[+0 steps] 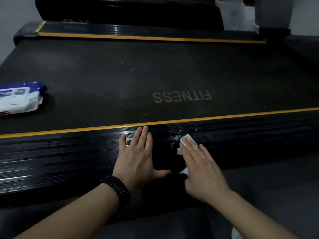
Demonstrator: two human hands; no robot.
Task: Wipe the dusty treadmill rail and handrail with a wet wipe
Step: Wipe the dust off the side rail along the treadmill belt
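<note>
Near rail: a glossy black ribbed treadmill side rail [69, 152] with a thin orange strip along its far edge runs across the lower middle of the frame, a patch of pale dust specks showing just right of centre.
Right hand: the right hand [200, 168], lower right of centre and slightly blurred, lies flat with straight fingers, pressing a white wet wipe [187, 139] onto the rail at the near edge of the dusty patch; the wipe's corners show beyond the fingertips and at the thumb side.
Left hand: the left hand [138, 157], at centre frame, rests palm down on the rail with fingers straight and spread, thumb stretched out toward the right hand, holding nothing; its fingertips reach almost to the orange strip.
Wrist: a black beaded bracelet [117, 188] in several loops circles the left wrist.
Belt: the matte dark treadmill belt [103, 80] fills the middle of the frame, printed with the word FITNESS upside down and dusted with specks near the orange strip.
Pack: a blue-and-white soft pack of wet wipes [19, 98] lies on the belt at the left edge, well apart from both hands.
Far rail: a second black ribbed rail with an orange strip [138, 34] crosses the upper part of the frame.
</note>
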